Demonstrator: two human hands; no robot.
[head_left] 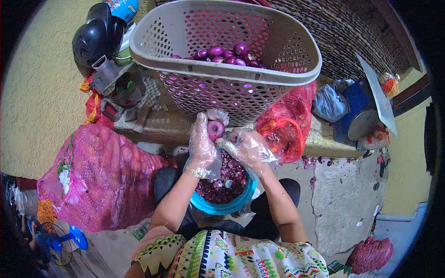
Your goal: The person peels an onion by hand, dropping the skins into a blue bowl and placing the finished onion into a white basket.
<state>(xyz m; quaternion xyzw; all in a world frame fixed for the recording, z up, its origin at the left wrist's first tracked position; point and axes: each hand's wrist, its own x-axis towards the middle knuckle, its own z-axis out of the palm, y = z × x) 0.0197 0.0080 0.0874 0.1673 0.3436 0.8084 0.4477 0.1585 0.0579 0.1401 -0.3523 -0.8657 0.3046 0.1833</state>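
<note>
A purple-red onion [215, 129] is gripped in my left hand [202, 150], which wears a clear plastic glove. My right hand [249, 148], gloved the same way, is closed with its thumb and fingers against the onion's right side. Whatever its fingers may hold there is too small and hidden to make out. Below both hands, between my legs, stands a turquoise basin [218, 208] with dark purple onion skins [220, 185] in it. Just beyond my hands rises a beige perforated plastic basket [227, 75] with several shiny purple onions [223, 53] inside.
A large pink mesh sack [111, 180] full of onions leans at left. Behind the basin runs a concrete ledge [324, 139] bearing the basket, a red mesh bag [289, 125] and a blue container [354, 109]. Another red sack [371, 255] lies at lower right.
</note>
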